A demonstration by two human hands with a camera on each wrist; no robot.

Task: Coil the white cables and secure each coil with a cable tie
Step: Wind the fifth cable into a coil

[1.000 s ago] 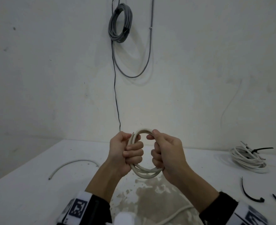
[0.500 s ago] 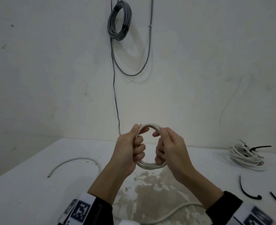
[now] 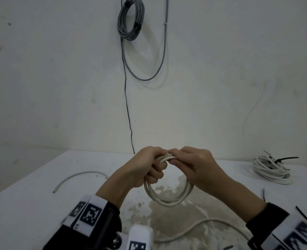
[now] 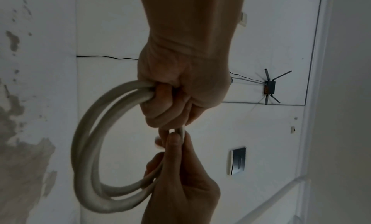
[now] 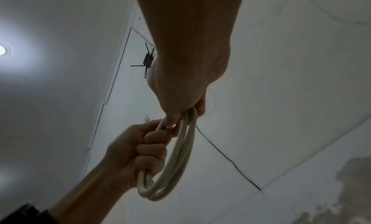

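Note:
Both hands hold a small coil of white cable (image 3: 169,200) above the white table (image 3: 31,204). My left hand (image 3: 153,170) grips the coil's left side in a fist; in the left wrist view the left hand (image 4: 170,103) closes round the coil (image 4: 86,148). My right hand (image 3: 178,157) pinches the strands at the top, right beside the left thumb. In the right wrist view the right hand (image 5: 180,113) pinches the coil (image 5: 180,157). The cable's loose tail (image 3: 194,230) trails onto the table below.
A finished white coil (image 3: 270,171) with a black cable tie lies at the far right. Loose black cable ties (image 3: 263,194) lie near the right edge. A short white cable piece (image 3: 76,176) curves at the left. A grey coil (image 3: 131,20) hangs on the wall.
Both hands have come down towards the table. The coil has tipped from upright to leaning flatter, and the right hand has shifted to pinch its top beside the left thumb.

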